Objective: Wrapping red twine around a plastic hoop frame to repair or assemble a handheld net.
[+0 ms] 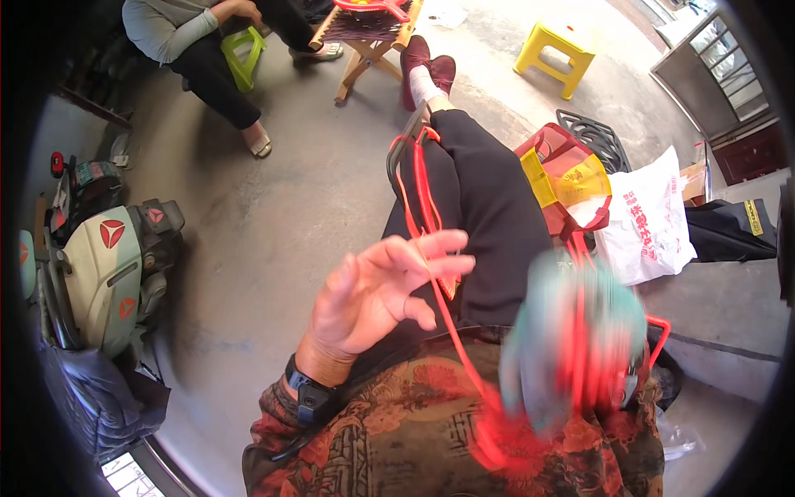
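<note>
My left hand (377, 290) is raised over my lap, its fingers spread and slightly curled. A thin red cord (455, 331) crosses at its fingertips and slants down toward a blurred red bunch (490, 431) at my front. My right hand (571, 348), seemingly in a teal glove, is smeared by motion; red strands show across it, and its fingers cannot be made out. On my trousered legs (489, 199) lies a red cord bundle (424, 186), running up to a dark curved tool (401, 153) by my knees.
Right of my legs stand a red and yellow bag (571, 178) and a white plastic bag (646, 224). A yellow stool (555, 58) stands farther off. Ahead is a wooden folding stool (368, 50) with a red basket (373, 7). Another person (215, 58) sits far left; a scooter (108, 273) is nearer.
</note>
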Tool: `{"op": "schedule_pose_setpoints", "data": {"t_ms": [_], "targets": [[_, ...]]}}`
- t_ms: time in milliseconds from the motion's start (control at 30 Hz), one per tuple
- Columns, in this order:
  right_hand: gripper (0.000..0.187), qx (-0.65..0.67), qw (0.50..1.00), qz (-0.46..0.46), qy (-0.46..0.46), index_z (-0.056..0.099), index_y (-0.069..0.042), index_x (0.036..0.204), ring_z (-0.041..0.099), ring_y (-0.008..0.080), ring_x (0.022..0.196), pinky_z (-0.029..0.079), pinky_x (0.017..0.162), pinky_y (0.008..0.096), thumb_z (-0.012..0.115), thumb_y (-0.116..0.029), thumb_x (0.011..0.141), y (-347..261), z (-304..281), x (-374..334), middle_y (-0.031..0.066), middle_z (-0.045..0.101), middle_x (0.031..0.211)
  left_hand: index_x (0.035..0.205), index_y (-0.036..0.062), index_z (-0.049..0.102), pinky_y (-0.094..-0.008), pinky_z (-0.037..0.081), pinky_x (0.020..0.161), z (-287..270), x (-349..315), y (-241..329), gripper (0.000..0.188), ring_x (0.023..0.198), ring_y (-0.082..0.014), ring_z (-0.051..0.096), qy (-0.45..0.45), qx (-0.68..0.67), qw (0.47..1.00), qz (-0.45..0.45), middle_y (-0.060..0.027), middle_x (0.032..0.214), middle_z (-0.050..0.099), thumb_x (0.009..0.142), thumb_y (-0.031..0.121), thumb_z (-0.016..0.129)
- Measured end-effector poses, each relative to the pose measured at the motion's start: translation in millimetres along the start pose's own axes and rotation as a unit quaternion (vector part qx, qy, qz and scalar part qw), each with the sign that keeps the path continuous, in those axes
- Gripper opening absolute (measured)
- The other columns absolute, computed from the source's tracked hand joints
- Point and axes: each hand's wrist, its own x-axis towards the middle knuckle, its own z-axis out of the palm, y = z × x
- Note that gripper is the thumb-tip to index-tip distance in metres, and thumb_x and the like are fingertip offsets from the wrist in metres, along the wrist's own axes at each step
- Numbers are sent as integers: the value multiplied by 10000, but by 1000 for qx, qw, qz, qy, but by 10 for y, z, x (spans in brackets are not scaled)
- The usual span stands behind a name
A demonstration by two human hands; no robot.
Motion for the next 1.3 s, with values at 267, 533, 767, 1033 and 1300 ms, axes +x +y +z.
{"op": "schedule_pose_setpoints", "data": {"t_ms": [267, 533, 767, 1033, 1300], "targets": [[189, -98, 952, 7, 290, 579, -28, 1042, 643, 147, 690, 499, 596, 281, 635, -148, 906, 166, -190, -415, 86, 652, 838, 1056, 21, 484, -281, 484, 529, -392, -829, -218, 414, 741, -181, 501, 69, -153, 986, -24, -166, 1018, 554, 973, 426, 475], [427, -661, 652, -68, 364, 555, -81, 1041, 656, 350, 785, 528, 683, 378, 781, -269, 732, 846, -707, 313, 171, 651, 834, 1278, -15, 431, -268, 434, 451, -375, -1365, -186, 477, 584, -183, 508, 221, -50, 974, -22, -149, 764, 587, 963, 337, 502], [394, -717, 587, -102, 362, 551, -90, 1034, 652, 337, 676, 530, 602, 390, 759, -269, 751, 1004, -826, 524, 152, 641, 737, 1169, -52, 490, -231, 354, 417, -326, -1578, -84, 403, 506, -134, 458, 266, 20, 964, -4, -79, 642, 536, 931, 263, 570], [371, -717, 588, -22, 375, 568, -88, 1017, 672, 338, 753, 547, 662, 374, 765, -235, 739, 995, -851, 620, 169, 656, 805, 897, -61, 652, -219, 272, 453, -251, -1790, 23, 247, 505, -51, 384, 196, 227, 939, -167, -3, 615, 536, 896, 185, 637], [492, -722, 610, -61, 320, 576, -75, 1044, 664, 338, 778, 543, 690, 372, 805, -338, 697, 514, -653, 521, 168, 660, 848, 893, -61, 658, -320, 512, 543, 28, -1198, 332, 255, 677, -292, 648, -1, 150, 984, 97, -229, 915, 652, 909, 184, 589]]}}
